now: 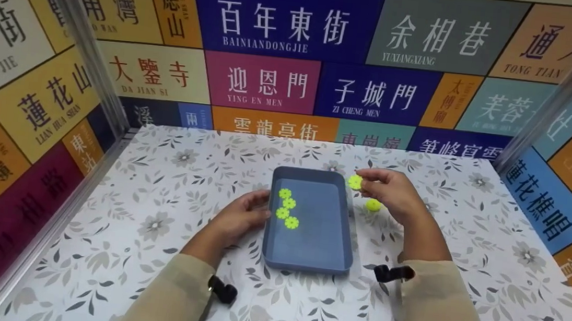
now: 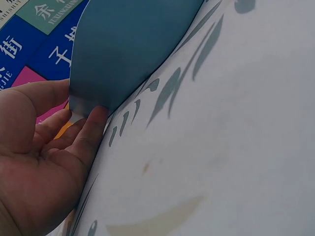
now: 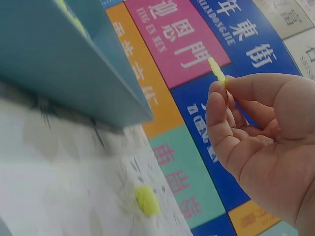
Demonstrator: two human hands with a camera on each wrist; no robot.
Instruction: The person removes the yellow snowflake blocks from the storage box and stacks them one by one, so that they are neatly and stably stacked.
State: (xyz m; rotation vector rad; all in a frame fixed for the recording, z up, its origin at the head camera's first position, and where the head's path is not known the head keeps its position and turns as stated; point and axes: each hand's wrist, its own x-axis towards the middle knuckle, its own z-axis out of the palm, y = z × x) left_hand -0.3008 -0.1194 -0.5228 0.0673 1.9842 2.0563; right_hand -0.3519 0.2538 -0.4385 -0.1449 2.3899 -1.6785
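Note:
My left hand (image 1: 241, 216) holds the left wall of a blue-grey rectangular tray (image 1: 308, 252). In the left wrist view its thumb reaches the rim while fingertips (image 2: 98, 116) press the outer wall. Beyond the tray's far right corner, my right hand (image 1: 388, 191) pinches a bright yellow-green flower-shaped disc (image 1: 354, 182) between thumb and fingers. The right wrist view shows this disc (image 3: 216, 70) edge-on, raised above the table. Several matching discs (image 1: 289, 203) form a zigzag row along the tray's left side. More yellow-green (image 1: 373, 205) lies on the table below the right hand.
A white cloth with grey flowers and leaves covers the table (image 1: 159, 169). Colourful panels (image 1: 289, 19) with Chinese lettering surround it at the back and sides. Clear upright posts (image 1: 86, 52) stand at the back corners. Black wrist cameras (image 1: 223, 290) sit at both cuffs.

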